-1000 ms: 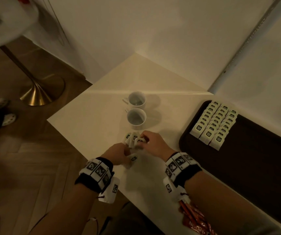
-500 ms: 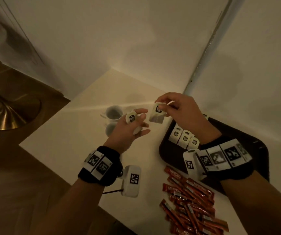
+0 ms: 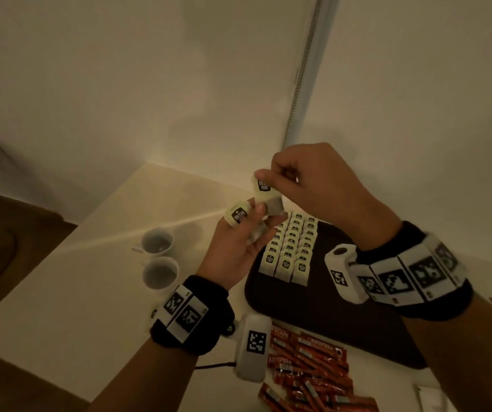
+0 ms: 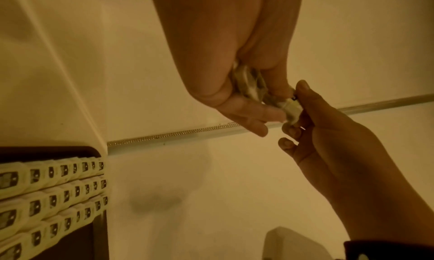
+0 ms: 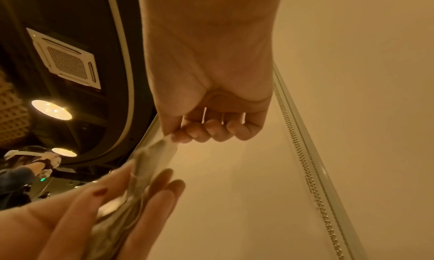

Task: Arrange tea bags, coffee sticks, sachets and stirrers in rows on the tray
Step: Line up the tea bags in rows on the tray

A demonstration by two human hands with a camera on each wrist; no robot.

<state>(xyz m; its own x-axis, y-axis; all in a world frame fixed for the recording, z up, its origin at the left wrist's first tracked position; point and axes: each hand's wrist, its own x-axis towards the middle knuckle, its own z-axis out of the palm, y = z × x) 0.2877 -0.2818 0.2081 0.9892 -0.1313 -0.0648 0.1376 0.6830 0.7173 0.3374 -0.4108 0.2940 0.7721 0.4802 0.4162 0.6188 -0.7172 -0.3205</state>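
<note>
Pinching tea bag [image 3: 264,188] btwn both hands, above tray [image 3: 328,316]

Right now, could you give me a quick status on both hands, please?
Right hand pinches one tea bag. Left hand holds spare tea bags. Three rows on tray. Nothing in the way.

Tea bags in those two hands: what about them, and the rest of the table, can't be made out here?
- Count in the left hand: bags overlap, fingers cover them, in every view.
- Print on the right hand's tea bag: blurred in the head view.
- Coffee sticks: cut off by the bottom edge.
- Cups: contents too dim.
- Tray: partly behind the right wrist.
</note>
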